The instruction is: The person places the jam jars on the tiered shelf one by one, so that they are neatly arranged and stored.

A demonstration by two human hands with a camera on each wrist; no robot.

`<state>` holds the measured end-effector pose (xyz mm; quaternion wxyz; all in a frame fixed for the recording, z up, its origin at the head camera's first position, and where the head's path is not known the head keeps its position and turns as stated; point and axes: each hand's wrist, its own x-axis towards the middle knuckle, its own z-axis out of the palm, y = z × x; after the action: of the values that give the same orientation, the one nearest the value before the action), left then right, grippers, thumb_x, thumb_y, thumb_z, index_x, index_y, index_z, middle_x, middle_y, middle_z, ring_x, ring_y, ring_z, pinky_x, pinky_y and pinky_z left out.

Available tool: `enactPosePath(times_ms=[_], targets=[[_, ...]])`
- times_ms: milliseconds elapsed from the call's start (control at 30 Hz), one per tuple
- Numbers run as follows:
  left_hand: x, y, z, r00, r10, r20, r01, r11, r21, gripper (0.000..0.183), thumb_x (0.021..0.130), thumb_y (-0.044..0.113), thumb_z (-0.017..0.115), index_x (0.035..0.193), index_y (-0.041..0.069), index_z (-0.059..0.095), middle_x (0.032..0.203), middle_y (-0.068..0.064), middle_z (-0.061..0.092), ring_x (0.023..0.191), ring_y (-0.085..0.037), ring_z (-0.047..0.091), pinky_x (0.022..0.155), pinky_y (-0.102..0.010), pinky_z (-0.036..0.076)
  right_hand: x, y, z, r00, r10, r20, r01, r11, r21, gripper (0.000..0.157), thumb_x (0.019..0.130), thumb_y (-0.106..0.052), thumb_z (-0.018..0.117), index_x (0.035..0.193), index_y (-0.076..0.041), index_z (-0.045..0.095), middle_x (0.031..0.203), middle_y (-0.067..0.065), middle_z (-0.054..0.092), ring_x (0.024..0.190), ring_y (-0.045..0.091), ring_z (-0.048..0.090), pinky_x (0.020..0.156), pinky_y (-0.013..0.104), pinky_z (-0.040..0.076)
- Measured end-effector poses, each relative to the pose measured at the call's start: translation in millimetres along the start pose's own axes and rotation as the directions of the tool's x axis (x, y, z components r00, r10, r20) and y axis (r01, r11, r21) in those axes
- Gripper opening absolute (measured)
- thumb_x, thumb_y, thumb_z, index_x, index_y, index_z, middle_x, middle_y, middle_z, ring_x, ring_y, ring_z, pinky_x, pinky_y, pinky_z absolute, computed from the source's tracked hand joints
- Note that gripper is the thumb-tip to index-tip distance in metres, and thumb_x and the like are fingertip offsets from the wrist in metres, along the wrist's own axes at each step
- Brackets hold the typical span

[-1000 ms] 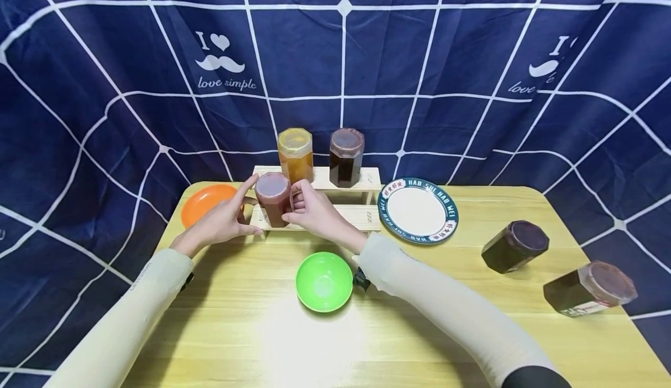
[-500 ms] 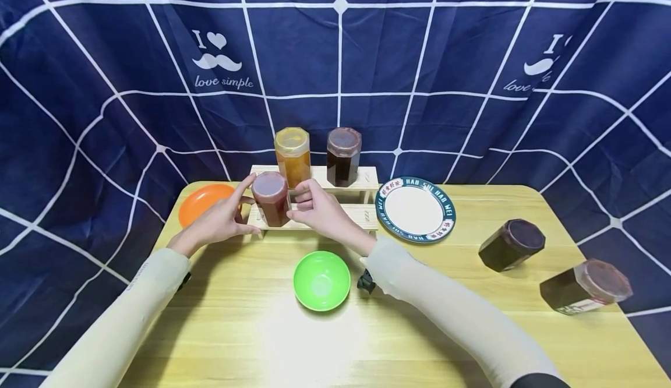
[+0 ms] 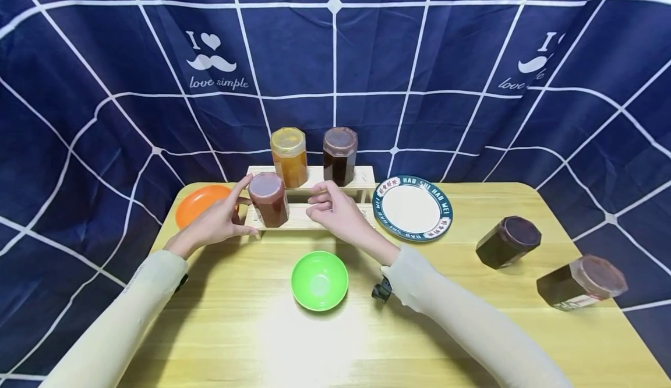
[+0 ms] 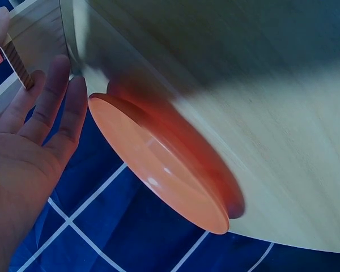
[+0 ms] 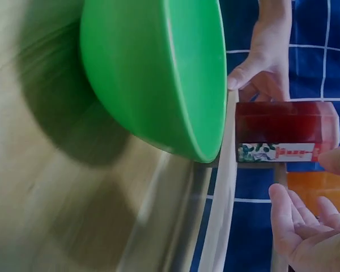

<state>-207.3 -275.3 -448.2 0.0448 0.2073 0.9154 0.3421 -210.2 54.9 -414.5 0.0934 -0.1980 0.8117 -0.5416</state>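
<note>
The red jar (image 3: 272, 204) stands upright on the lower shelf (image 3: 304, 218), between the fingers of the 2 hands.

Right hand (image 3: 341, 213): fingers partly open, loosely bent, holding nothing. Change: 0.5 s ago these fingers were at the jar's right side; they have since moved right, leaving a visible gap. The jar remains upright. This suggests that the shelf carries its weight and that placement is nearly or fully complete.

Left hand (image 3: 215, 222): fingers spread wide at the shelf's left end, thumb at the front edge, forefinger beside the red jar. No closed grip shows; forefinger contact with the jar cannot be confirmed.

Behind the fingers, the upper shelf (image 3: 314, 177) bears 2 jars: the yellow jar (image 3: 289, 163) and the dark jar (image 3: 339, 163).

Left of the left fingers: orange plate (image 3: 196, 204), partly hidden. In front of the right fingers: bowl (image 3: 320, 283), on the table (image 3: 236, 324). Right of the right fingers: white plate (image 3: 411, 208), then, farther right, the inner jar (image 3: 505, 245) and outer jar (image 3: 579, 283).
</note>
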Motion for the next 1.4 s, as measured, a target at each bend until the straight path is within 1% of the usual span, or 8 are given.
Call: enactPosePath(times_ms=[167,300,400,633,833,1000,1200,1400], targets=[[-0.6,1.5,-1.0,1.0,0.008,-0.002,-0.008,1.0,-0.003,0.129,0.084,0.015,0.099,0.175,0.014,0.007,0.133,-0.028,0.07,0.071,-0.022,0.06,0.065,-0.035,0.05,-14,-3,-10.0,1.0,0.006,-0.004,-0.005,0.999,0.051,0.048,0.099,-0.012,0.074,0.143,-0.001,0.056,0.134,0.02,0.071,0.119,0.029,0.071,0.101,0.041,0.057],[-0.3,2.6,-1.8,1.0,0.007,-0.001,-0.007,1.0,-0.002,0.129,0.084,0.015,0.099,0.174,0.014,0.007,0.133,-0.029,0.07,0.071,-0.021,0.061,0.066,-0.035,0.05,-22,-5,-19.8,1.0,0.011,-0.029,-0.007,0.993,0.12,0.046,0.098,-0.005,0.073,0.14,0.0,0.055,0.132,0.02,0.071,0.119,0.031,0.071,0.1,0.039,0.057],[-0.5,2.6,-2.2,1.0,-0.001,0.0,0.001,1.0,-0.002,0.129,0.084,0.015,0.098,0.174,0.014,0.006,0.134,-0.03,0.069,0.072,-0.02,0.061,0.066,-0.036,0.05,-27,-5,-27.6,0.999,0.008,-0.046,-0.001,0.988,0.157,0.045,0.098,-0.001,0.072,0.139,0.001,0.055,0.133,0.023,0.07,0.12,0.033,0.071,0.1,0.039,0.058],[-1.0,3.0,-2.0,1.0,0.002,-0.001,-0.002,1.0,-0.008,0.129,0.084,0.014,0.098,0.174,0.014,0.006,0.133,-0.03,0.069,0.072,-0.022,0.061,0.066,-0.035,0.05,-47,-3,-44.3,0.996,-0.002,-0.088,0.017,0.985,0.17,0.048,0.099,0.002,0.071,0.143,0.001,0.052,0.135,0.023,0.067,0.122,0.035,0.07,0.099,0.036,0.057],[-0.9,3.8,-1.7,1.0,0.008,-0.003,-0.008,1.0,-0.003,0.13,0.083,0.015,0.099,0.174,0.013,0.006,0.132,-0.029,0.07,0.071,-0.022,0.061,0.065,-0.035,0.05,-66,2,-60.0,0.992,0.0,-0.127,0.024,0.982,0.189,0.051,0.099,0.003,0.071,0.144,0.004,0.049,0.136,0.024,0.066,0.125,0.038,0.068,0.096,0.03,0.057],[-1.3,4.3,-1.4,1.0,0.006,-0.002,-0.006,1.0,0.008,0.13,0.083,0.016,0.099,0.174,0.012,0.006,0.133,-0.029,0.07,0.07,-0.021,0.061,0.065,-0.035,0.05,-82,5,-75.4,0.984,-0.012,-0.178,0.047,0.979,0.197,0.051,0.099,0.006,0.07,0.144,0.008,0.046,0.138,0.03,0.063,0.125,0.04,0.068,0.097,0.027,0.056],[-2.0,6.0,-1.5,1.0,-0.004,0.0,0.004,1.0,0.013,0.13,0.084,0.015,0.099,0.174,0.013,0.005,0.134,-0.03,0.069,0.072,-0.022,0.062,0.066,-0.036,0.051,-99,8,-95.0,0.972,-0.002,-0.234,0.049,0.98,0.193,0.051,0.099,0.005,0.069,0.144,0.006,0.046,0.138,0.028,0.062,0.121,0.031,0.069,0.095,0.027,0.058],[-2.4,5.5,-0.9,1.0,-0.011,0.001,0.011,1.0,0.021,0.13,0.084,0.019,0.099,0.175,0.014,0.006,0.134,-0.029,0.07,0.071,-0.02,0.061,0.066,-0.036,0.051,-117,10,-113.9,0.958,-0.009,-0.287,0.055,0.987,0.153,0.05,0.103,0.001,0.069,0.146,0.008,0.045,0.14,0.028,0.061,0.117,0.015,0.07,0.094,0.024,0.057]])
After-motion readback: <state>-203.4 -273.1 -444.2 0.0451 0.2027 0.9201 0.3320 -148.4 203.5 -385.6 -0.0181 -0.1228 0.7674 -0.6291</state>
